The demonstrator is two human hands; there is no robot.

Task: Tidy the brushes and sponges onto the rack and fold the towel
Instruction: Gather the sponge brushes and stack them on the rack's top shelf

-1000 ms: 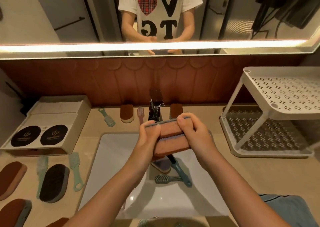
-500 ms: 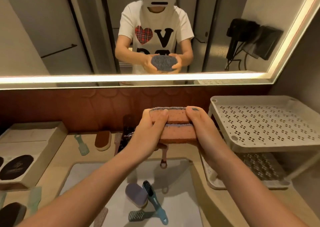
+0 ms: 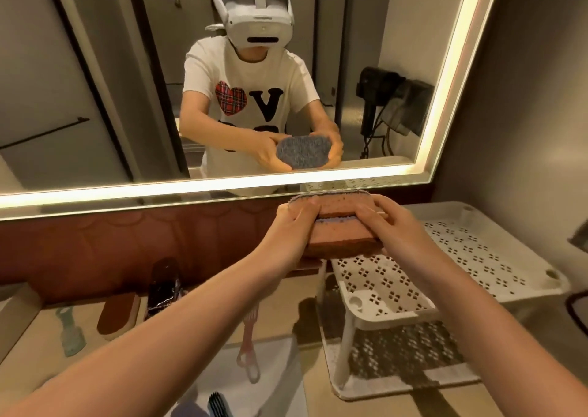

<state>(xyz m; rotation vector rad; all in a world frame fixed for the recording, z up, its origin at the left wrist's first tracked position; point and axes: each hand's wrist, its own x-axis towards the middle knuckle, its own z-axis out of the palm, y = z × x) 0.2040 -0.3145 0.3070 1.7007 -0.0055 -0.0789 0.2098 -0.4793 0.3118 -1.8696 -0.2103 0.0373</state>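
Two brown sponges with grey scouring faces are stacked together [image 3: 337,222] and held in the air between both hands. My left hand [image 3: 288,232] grips their left end and my right hand [image 3: 386,225] grips the right end. The stack hovers just above the left rear corner of the white perforated two-tier rack [image 3: 477,257]. On the counter lie a brown sponge [image 3: 116,316], a pale green brush [image 3: 70,337] and a pink brush [image 3: 249,346]. A dark-bristled brush [image 3: 219,405] shows at the bottom edge. The towel is out of view.
A black faucet [image 3: 164,286] stands behind the white sink [image 3: 270,378]. A lit mirror [image 3: 95,98] fills the wall above a brown backsplash. A cardboard box corner [image 3: 16,305] sits at the left. The rack's lower tier [image 3: 397,353] holds nothing.
Both hands have carried the stacked sponges up and to the right, from over the sink to above the rack's top-left corner. The view has tilted upward.
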